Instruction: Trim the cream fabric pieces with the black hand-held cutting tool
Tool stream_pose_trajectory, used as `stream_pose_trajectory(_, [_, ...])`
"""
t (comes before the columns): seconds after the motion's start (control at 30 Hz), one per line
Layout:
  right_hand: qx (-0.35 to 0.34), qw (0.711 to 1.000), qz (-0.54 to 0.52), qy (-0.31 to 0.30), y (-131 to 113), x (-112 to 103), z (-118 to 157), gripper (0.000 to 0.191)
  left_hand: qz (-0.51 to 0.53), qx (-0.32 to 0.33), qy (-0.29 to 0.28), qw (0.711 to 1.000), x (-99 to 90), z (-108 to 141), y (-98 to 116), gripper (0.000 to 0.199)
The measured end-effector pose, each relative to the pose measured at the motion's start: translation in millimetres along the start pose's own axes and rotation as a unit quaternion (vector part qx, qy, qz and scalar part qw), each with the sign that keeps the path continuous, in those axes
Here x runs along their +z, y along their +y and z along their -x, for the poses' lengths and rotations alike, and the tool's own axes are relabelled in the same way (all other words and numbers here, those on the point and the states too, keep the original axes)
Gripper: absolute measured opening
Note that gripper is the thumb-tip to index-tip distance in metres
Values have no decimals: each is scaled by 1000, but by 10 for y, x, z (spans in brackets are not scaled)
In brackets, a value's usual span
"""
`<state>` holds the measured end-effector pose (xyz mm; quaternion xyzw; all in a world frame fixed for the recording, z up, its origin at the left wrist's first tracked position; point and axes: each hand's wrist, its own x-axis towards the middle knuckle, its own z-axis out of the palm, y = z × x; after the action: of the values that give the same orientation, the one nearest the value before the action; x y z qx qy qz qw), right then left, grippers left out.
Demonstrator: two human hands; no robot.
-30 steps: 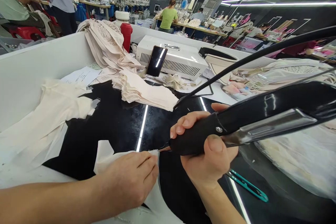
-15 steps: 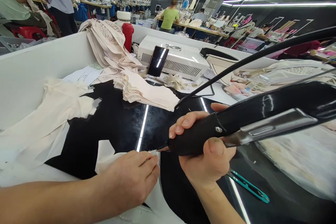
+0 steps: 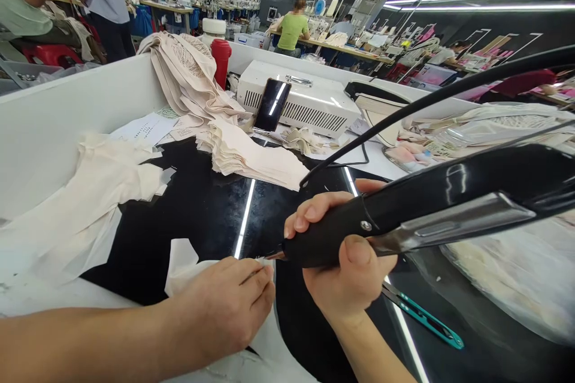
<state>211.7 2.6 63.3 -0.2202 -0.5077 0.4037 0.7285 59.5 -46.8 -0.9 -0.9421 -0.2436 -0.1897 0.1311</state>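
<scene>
My right hand (image 3: pixel 348 257) is wrapped round the black handle of a large tool (image 3: pixel 399 206) with a metal lever and a cable. Its thin coppery tip (image 3: pixel 276 255) meets my left hand (image 3: pixel 229 305), whose fingers pinch the edge of a pale fabric piece (image 3: pixel 182 263). The spot between fingers and tip is mostly hidden. The fabric lies on a glossy black surface (image 3: pixel 202 215). Behind my hands sits a stack of pale pink cut pieces (image 3: pixel 260 158). Teal thread snips (image 3: pixel 426 317) lie to the right of my right hand.
Cream fabric (image 3: pixel 99 185) lies at left. Farther back are a phone (image 3: pixel 272 105) leaning on a white metal box (image 3: pixel 314 102), a red bottle (image 3: pixel 220 63) and draped fabric (image 3: pixel 184 72). A clear plastic bag (image 3: pixel 516 263) is at right. Several people are beyond the table wall.
My right hand and the tool have shifted slightly left, uncovering more of the snips. My left hand holds nearly the same place at the fabric edge.
</scene>
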Motion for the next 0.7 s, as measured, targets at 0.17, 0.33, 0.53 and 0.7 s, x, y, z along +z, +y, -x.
stream_pose_trajectory(0.17, [6,1000,9,-7,-20,-24,-19,42,8,-2,33,999,-12,-10,-22,22])
stream_pose_trajectory(0.33, [-31,993,110,-5,-225,-128,-97,43,19,-12,-10,1000,-34,-6,-260,26])
stream_pose_trajectory(0.53, [-18,991,127,24,-495,-208,-27,38,16,-45,-16,999,0,41,-542,30])
stream_pose_trajectory(0.7, [-22,991,124,38,-502,-222,107,40,82,2,51,995,-92,-19,-404,17])
